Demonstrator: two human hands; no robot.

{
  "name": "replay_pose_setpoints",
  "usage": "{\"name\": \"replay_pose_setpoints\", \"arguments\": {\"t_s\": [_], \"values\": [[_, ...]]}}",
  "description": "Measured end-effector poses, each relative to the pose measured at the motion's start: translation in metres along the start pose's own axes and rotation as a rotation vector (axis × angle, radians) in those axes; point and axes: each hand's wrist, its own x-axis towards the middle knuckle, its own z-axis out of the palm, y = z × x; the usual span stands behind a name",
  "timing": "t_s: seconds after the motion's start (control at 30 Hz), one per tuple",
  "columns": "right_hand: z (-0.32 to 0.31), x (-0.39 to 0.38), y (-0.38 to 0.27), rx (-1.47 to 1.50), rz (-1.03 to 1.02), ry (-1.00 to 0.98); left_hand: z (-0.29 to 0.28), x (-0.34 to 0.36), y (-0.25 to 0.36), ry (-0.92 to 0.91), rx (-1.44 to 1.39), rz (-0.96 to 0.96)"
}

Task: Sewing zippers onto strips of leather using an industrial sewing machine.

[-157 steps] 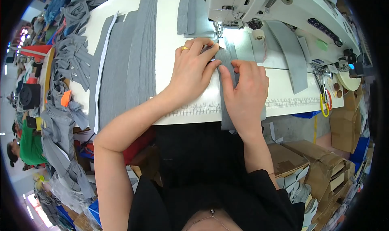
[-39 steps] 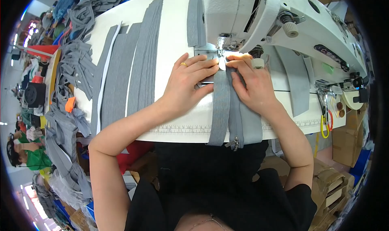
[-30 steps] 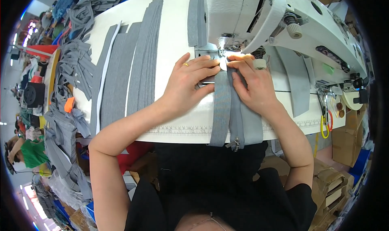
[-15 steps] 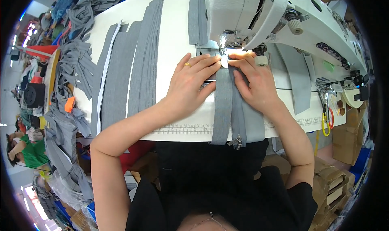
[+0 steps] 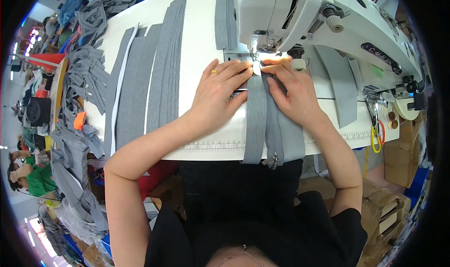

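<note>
Under the needle area of a white sewing machine (image 5: 309, 14), a grey fabric strip (image 5: 255, 122) runs toward me and hangs slightly over the table's near edge. Against its right side lies a grey zipper (image 5: 273, 131), its metal slider (image 5: 272, 160) at the near end. My left hand (image 5: 218, 90) rests with fingers stretched out, the tips at the strip's left side by the presser foot (image 5: 256, 66). From the right, my right hand (image 5: 291, 86) lays slightly bent fingers on the zipper and cloth by the foot, thumb apart. Part of the zipper is hidden beneath it.
Several stacked grey strips (image 5: 166, 65) lie left on the white table (image 5: 201, 33). Scissors with yellow and red handles (image 5: 376, 131) lie at the right. Heaped grey cloth (image 5: 84, 75) fills the far left; cardboard boxes (image 5: 382, 215) stand lower right. A person in green (image 5: 41, 179) is at left.
The whole view has shifted slightly, so machine and table appear a little up and left. My hands stay in nearly the same place at the presser foot. The person in green has moved their arms.
</note>
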Motion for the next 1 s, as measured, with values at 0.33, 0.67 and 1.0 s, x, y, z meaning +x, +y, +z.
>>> {"name": "replay_pose_setpoints", "arguments": {"t_s": [0.33, 0.67, 1.0], "values": [[0.0025, 0.0005, 0.0022, 0.021, 0.03, 0.057, 0.0, -0.0006, -0.0007, -0.002, -0.016, -0.007], [0.0033, 0.0008, 0.0027, -0.014, 0.044, 0.03, 0.0002, 0.0002, -0.0032, -0.018, -0.057, -0.012], [-0.0012, 0.0018, 0.0007, -0.097, 0.015, 0.019, -0.0017, 0.0024, -0.0009, -0.019, -0.072, -0.022]]}}
